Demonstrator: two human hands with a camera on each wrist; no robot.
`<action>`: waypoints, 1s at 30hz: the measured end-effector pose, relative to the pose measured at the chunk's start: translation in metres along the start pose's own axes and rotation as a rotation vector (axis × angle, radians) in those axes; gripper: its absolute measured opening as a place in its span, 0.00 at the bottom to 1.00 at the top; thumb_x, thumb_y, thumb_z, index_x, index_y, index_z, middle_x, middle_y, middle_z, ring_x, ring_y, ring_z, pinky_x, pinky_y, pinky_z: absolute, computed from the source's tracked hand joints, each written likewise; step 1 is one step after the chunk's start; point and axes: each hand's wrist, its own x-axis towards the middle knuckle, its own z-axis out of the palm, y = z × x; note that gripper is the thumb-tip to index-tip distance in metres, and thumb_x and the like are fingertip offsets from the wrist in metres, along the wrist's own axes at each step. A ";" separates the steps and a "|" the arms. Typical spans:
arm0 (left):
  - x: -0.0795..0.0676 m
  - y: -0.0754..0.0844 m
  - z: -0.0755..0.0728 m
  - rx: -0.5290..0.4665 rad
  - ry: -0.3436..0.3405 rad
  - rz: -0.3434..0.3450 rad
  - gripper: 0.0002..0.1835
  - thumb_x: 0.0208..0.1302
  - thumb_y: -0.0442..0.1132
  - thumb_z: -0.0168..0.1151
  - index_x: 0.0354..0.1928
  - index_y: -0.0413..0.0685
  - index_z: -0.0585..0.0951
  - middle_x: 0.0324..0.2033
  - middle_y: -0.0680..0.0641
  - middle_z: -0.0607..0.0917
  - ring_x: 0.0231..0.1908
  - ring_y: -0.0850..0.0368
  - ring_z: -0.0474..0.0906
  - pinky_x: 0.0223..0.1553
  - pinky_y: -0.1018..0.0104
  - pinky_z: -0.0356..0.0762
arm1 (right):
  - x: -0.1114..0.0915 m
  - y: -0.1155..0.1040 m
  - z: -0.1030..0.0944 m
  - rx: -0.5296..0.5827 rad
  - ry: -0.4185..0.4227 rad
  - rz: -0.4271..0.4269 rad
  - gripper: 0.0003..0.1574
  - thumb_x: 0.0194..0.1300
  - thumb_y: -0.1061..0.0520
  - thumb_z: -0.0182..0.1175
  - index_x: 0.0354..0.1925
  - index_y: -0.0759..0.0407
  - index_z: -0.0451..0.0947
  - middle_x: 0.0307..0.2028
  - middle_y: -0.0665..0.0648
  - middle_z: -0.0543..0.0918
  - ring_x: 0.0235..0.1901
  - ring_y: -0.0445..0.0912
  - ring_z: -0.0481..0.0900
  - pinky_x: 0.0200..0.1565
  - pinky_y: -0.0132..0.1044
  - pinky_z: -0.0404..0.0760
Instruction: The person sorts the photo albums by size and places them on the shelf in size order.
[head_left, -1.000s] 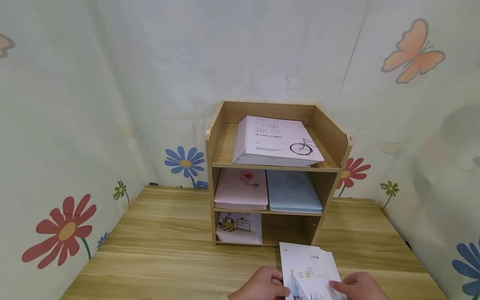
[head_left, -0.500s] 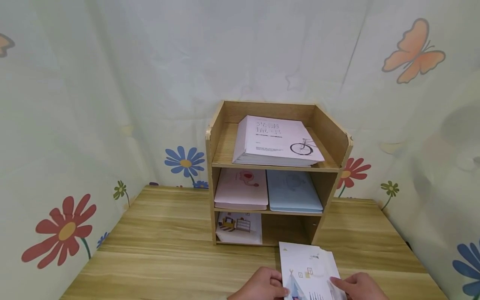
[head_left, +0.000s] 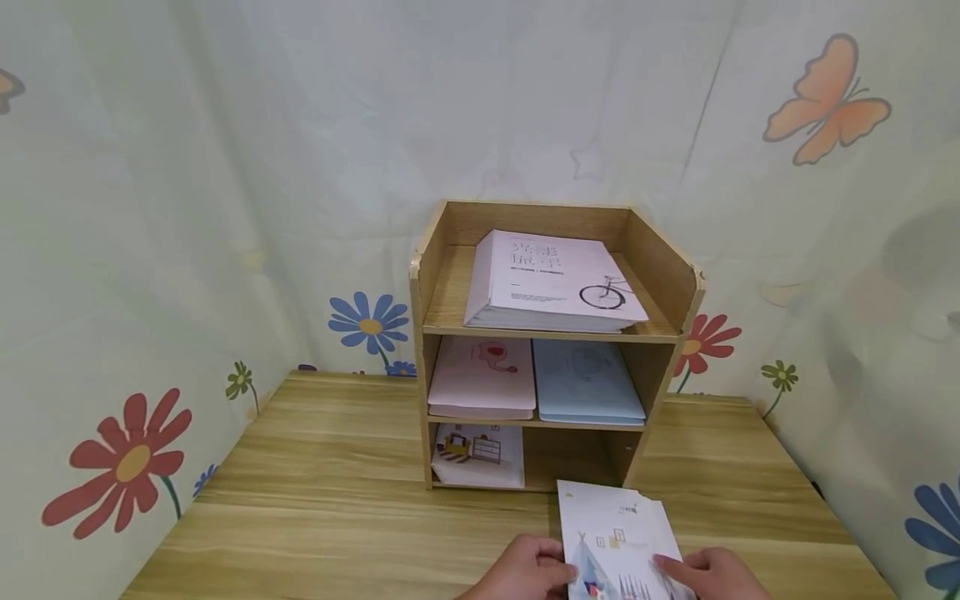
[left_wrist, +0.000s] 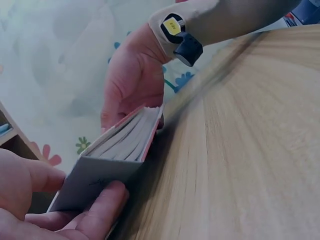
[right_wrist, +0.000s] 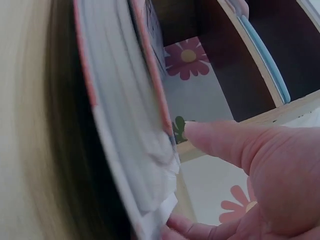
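A thick white book (head_left: 615, 533) with a tent drawing on its cover is near the front of the table, before the shelf. My left hand (head_left: 527, 568) grips its left side, thumb on the cover; in the left wrist view the fingers (left_wrist: 102, 210) lie along its spine. My right hand (head_left: 712, 573) holds the other side, its thumb over the cover edge. In the right wrist view, the page edges (right_wrist: 127, 100) run beside my right thumb (right_wrist: 220, 140), with fingers low at the book's corner. The left wrist view shows the book raised at a tilt; its lower cover is mostly hidden.
Behind the book stands a three-level wooden shelf (head_left: 536, 336). It bears a thick pale book (head_left: 555, 279) on top, pink (head_left: 482, 375) and blue (head_left: 588, 379) notebooks in the middle, and a white book (head_left: 480, 457) at lower left. Wooden tabletop (head_left: 337, 500) extends to both sides.
The book has shifted very slightly away from me, toward the shelf, and my right thumb has slid a little to the left on its cover. Both hands keep their hold.
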 end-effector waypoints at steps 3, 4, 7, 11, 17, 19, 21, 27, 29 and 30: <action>-0.002 -0.001 0.000 -0.051 -0.012 -0.014 0.14 0.66 0.28 0.65 0.52 0.32 0.82 0.40 0.43 0.90 0.41 0.53 0.88 0.45 0.61 0.88 | 0.000 0.001 0.001 0.017 -0.004 -0.001 0.51 0.54 0.24 0.70 0.46 0.72 0.82 0.33 0.54 0.83 0.35 0.47 0.77 0.39 0.38 0.77; -0.002 -0.001 0.000 -0.061 -0.018 -0.012 0.15 0.65 0.28 0.65 0.53 0.32 0.82 0.40 0.43 0.90 0.42 0.53 0.88 0.46 0.61 0.88 | 0.000 0.002 0.001 0.023 -0.007 0.001 0.52 0.54 0.25 0.71 0.47 0.73 0.81 0.33 0.55 0.83 0.35 0.47 0.78 0.39 0.38 0.77; -0.004 -0.003 -0.002 -0.069 -0.037 0.000 0.22 0.63 0.30 0.67 0.59 0.31 0.78 0.42 0.42 0.90 0.44 0.52 0.87 0.47 0.60 0.88 | 0.001 0.004 0.003 0.076 -0.022 0.010 0.55 0.53 0.28 0.73 0.52 0.77 0.78 0.36 0.56 0.85 0.37 0.48 0.79 0.41 0.39 0.81; -0.006 -0.005 -0.004 -0.093 -0.020 0.015 0.31 0.63 0.32 0.69 0.66 0.29 0.72 0.44 0.39 0.89 0.43 0.49 0.88 0.47 0.57 0.88 | 0.001 0.005 0.008 0.178 -0.039 0.014 0.59 0.54 0.33 0.76 0.59 0.80 0.71 0.39 0.59 0.87 0.38 0.49 0.82 0.43 0.43 0.86; -0.011 -0.007 -0.003 -0.177 0.016 0.031 0.39 0.61 0.31 0.70 0.73 0.32 0.65 0.48 0.35 0.88 0.44 0.44 0.89 0.45 0.55 0.89 | -0.004 0.004 0.012 0.262 -0.024 0.009 0.61 0.53 0.38 0.78 0.65 0.80 0.65 0.40 0.60 0.87 0.38 0.48 0.83 0.41 0.42 0.87; -0.014 -0.008 -0.002 -0.210 0.014 0.035 0.40 0.61 0.31 0.70 0.74 0.34 0.65 0.47 0.35 0.88 0.43 0.43 0.89 0.44 0.54 0.89 | -0.005 0.003 0.012 0.288 -0.023 0.014 0.63 0.52 0.39 0.79 0.66 0.80 0.64 0.40 0.61 0.87 0.38 0.48 0.83 0.41 0.42 0.87; -0.017 -0.008 -0.002 -0.253 0.010 0.036 0.40 0.61 0.30 0.70 0.74 0.35 0.65 0.47 0.34 0.88 0.44 0.41 0.89 0.44 0.54 0.89 | -0.004 0.003 0.012 0.297 -0.021 0.021 0.65 0.51 0.38 0.79 0.68 0.79 0.62 0.41 0.62 0.87 0.38 0.49 0.83 0.42 0.41 0.87; -0.022 -0.007 -0.004 -0.319 0.000 0.043 0.42 0.63 0.31 0.70 0.77 0.44 0.62 0.47 0.35 0.88 0.44 0.40 0.89 0.46 0.54 0.89 | -0.004 0.005 0.015 0.334 -0.010 0.018 0.65 0.52 0.39 0.79 0.69 0.78 0.62 0.40 0.60 0.88 0.39 0.49 0.83 0.41 0.40 0.85; -0.023 -0.008 -0.005 -0.324 0.001 0.047 0.42 0.63 0.31 0.70 0.78 0.45 0.62 0.47 0.36 0.88 0.44 0.41 0.89 0.46 0.54 0.89 | -0.004 0.005 0.017 0.362 0.001 0.017 0.62 0.52 0.40 0.80 0.68 0.78 0.64 0.40 0.59 0.88 0.38 0.48 0.83 0.40 0.39 0.85; -0.023 -0.008 -0.005 -0.326 0.000 0.047 0.43 0.63 0.31 0.70 0.78 0.46 0.62 0.47 0.36 0.88 0.44 0.41 0.89 0.46 0.54 0.89 | -0.004 0.006 0.018 0.376 0.002 0.016 0.61 0.52 0.41 0.80 0.68 0.78 0.64 0.40 0.59 0.88 0.38 0.48 0.83 0.41 0.39 0.85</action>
